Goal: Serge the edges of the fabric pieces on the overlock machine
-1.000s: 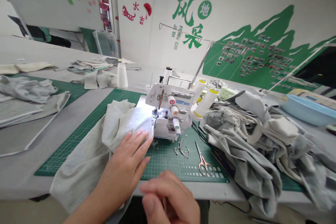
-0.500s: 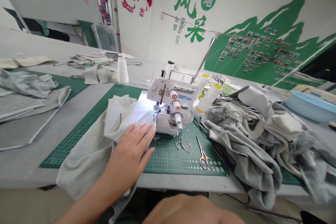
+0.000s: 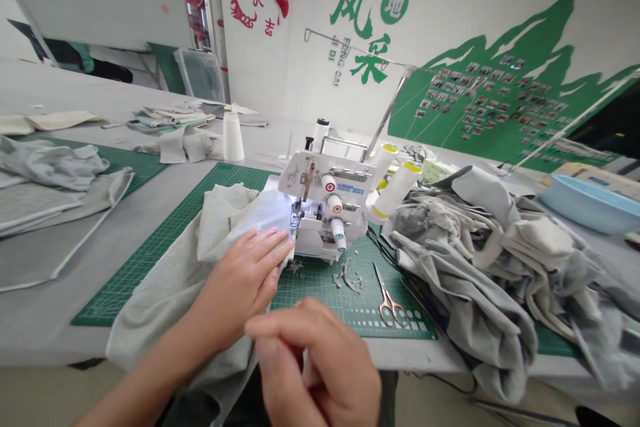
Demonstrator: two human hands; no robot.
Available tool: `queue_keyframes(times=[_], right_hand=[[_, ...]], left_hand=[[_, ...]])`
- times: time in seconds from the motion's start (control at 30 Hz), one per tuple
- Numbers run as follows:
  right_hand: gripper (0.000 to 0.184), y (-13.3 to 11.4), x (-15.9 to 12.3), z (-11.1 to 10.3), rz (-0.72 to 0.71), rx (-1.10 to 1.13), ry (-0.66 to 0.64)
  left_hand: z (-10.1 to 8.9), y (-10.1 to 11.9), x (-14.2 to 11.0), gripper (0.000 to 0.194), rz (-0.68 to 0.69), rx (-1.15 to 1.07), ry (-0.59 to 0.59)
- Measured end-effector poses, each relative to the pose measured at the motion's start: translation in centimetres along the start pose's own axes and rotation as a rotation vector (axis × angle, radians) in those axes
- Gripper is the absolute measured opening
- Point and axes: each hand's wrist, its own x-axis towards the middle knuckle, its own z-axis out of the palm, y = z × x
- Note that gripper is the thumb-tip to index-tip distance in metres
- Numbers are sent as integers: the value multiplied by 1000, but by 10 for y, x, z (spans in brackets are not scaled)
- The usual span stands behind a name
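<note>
A white overlock sewing machine (image 3: 325, 203) with a lit needle area stands on a green cutting mat (image 3: 145, 253). Light grey fabric (image 3: 165, 280) lies to its left, one edge under the lit presser foot, and hangs over the table's front edge. My left hand (image 3: 245, 277) rests flat on this fabric just before the foot, fingers stretched out and close together. Nearer the camera, my right hand (image 3: 320, 367) is raised in the air, its fingers curled and the thumb close to the index finger. Nothing shows in it.
Scissors (image 3: 389, 297) and thread scraps (image 3: 349, 277) lie on the mat right of the machine. Further right are a heap of grey fabric (image 3: 470, 267) and a blue basin (image 3: 593, 203). Thread cones (image 3: 397, 190) stand behind the machine. More cloth pieces (image 3: 55, 193) lie at left.
My right hand has come up from the bottom edge, its curled fingers now showing. My left hand has shifted slightly left on the fabric, its thumb now drawn in.
</note>
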Motion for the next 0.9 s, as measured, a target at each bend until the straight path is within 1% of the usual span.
queue_keyframes(times=[0.03,0.07,0.1,0.17,0.23,0.27,0.3,0.33,0.43,0.47,0.5,0.53,0.57,0.6,0.67,0.7,0.77,0.83,0.9], right_hand=[[33,11,1,3,-6,-14,-59],[36,24,0,6,-18,-76,-144],[36,37,-2,8,-2,-173,-176],[20,60,-10,14,16,-354,-261],[38,75,-17,20,16,-477,-342],[42,79,-19,23,15,-512,-360],[41,82,-21,26,15,-531,-365],[36,84,-22,29,17,-532,-354],[8,87,-21,37,53,-434,-255],[9,89,-21,40,92,-372,-210],[18,91,-21,42,151,-302,-163],[25,93,-21,43,230,-224,-120],[28,96,-22,45,323,-141,-82],[25,98,-23,45,416,-54,-49],[13,102,-27,45,570,97,-7],[10,104,-30,44,619,148,0],[9,105,-35,42,669,208,-14],[2,105,-39,39,685,249,-51],[5,104,-41,38,696,300,-83]], left_hand=[[-2,-4,1,48,14,-22,-20],[-4,-9,2,48,25,-45,-40],[-5,-13,4,49,32,-69,-61],[-8,-20,5,51,43,-121,-98],[-9,-25,7,50,44,-167,-115],[-9,-26,7,48,41,-183,-119],[-9,-27,8,46,36,-192,-121],[-8,-27,8,43,30,-195,-119],[-6,-25,8,40,18,-173,-96],[-5,-25,8,39,22,-165,-85],[-4,-24,8,39,24,-157,-72],[-4,-23,8,38,29,-149,-61],[-3,-23,8,38,35,-139,-52],[-3,-23,9,38,42,-127,-46],[-2,-24,10,37,58,-100,-34],[-2,-25,11,37,66,-86,-31],[-2,-28,14,37,84,-60,-30],[-4,-27,16,37,97,-23,-34],[-8,-21,14,37,107,34,-25]])
